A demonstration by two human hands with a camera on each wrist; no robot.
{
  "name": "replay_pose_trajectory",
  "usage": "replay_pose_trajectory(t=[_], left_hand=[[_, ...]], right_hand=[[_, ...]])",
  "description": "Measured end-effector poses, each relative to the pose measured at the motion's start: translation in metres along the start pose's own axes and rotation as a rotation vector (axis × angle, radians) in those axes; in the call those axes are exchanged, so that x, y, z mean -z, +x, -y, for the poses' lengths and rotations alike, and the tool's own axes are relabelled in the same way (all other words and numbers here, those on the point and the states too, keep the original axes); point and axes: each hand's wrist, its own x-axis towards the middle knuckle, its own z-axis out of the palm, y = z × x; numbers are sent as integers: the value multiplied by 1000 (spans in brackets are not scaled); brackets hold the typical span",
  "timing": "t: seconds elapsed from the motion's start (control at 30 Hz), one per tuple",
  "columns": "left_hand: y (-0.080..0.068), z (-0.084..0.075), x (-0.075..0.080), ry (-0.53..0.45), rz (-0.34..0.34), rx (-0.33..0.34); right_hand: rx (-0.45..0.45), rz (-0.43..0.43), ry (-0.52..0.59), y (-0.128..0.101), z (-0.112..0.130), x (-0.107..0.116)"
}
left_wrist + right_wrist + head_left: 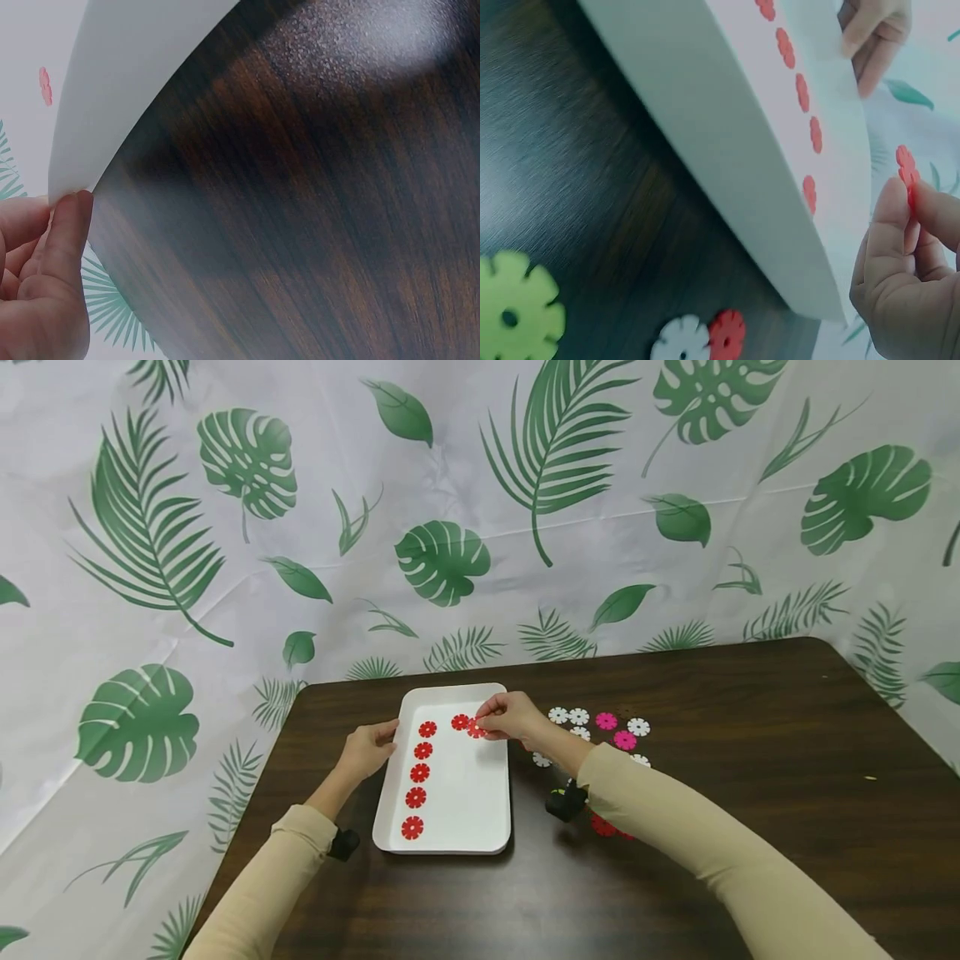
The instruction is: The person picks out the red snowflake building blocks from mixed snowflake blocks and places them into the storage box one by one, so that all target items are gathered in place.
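Observation:
A white tray [457, 835] lies on the dark wooden table. My left hand [367, 750] grips its left rim, with the fingertips pinching the edge in the left wrist view. Over the tray's far right part, my right hand [513, 718] pinches a red notched disc [906, 163] between thumb and fingers, held up on edge. Several red discs [420, 772] form a column along the tray's left side. Another red disc [460, 722] lies near the far end, just left of the pinched one.
Right of the tray, loose white discs [578, 717] and pink discs [606, 721] lie on the table [750, 735]. More red discs [602, 825] sit nearer, partly under the right sleeve. A green disc [517, 307] shows in the right wrist view. A leaf-print cloth [450, 468] hangs behind.

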Motion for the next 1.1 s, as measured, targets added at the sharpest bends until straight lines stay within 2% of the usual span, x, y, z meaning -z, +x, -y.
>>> replay_pose_trajectory(t=[0.23, 0.87, 1.1], left_hand=[[1, 0, 1, -9, 6, -1], [3, -2, 2, 2, 6, -26], [2, 0, 2, -11, 7, 5]], right_hand=[[-18, -14, -96, 18, -1, -18], [-3, -37, -402, 45, -9, -38], [-10, -62, -431, 50, -15, -44]])
